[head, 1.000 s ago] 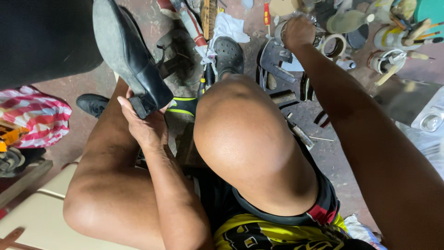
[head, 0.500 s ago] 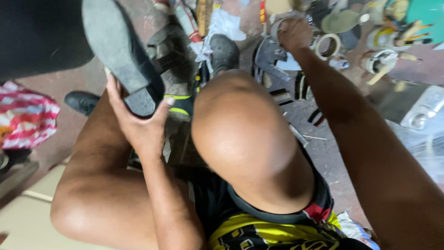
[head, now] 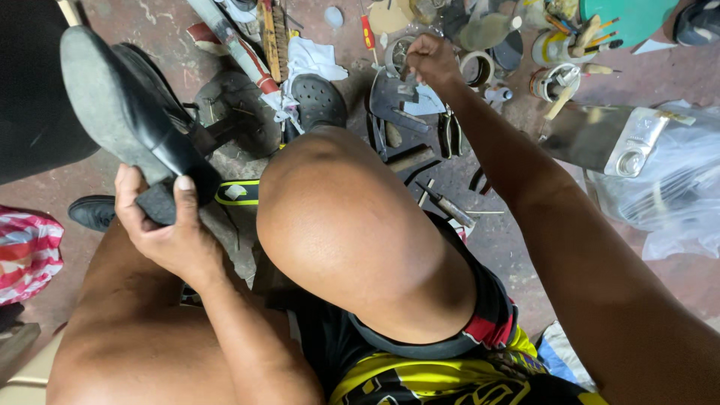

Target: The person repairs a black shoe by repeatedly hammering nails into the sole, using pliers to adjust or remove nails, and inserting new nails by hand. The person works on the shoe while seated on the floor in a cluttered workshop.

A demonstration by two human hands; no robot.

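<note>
The left hand (head: 169,232) has its fingers clamped on the heel of a black shoe (head: 124,124), sole up, at near left. The right hand (head: 427,60) pinches a small metal tool (head: 405,79) on the far floor (head: 540,225); with the reach that long, the shoe may well tip.

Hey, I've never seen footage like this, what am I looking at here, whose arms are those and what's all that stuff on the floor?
There is no machine here. A camera worn on a person's head looks down over their bare knees. Their left hand has a grip on the heel of a black leather shoe with a grey sole, sole turned up. Their right hand reaches out to a flat grey metal tool on the reddish concrete floor. Around it lie tape rolls, a red-handled screwdriver and another black shoe.
</note>
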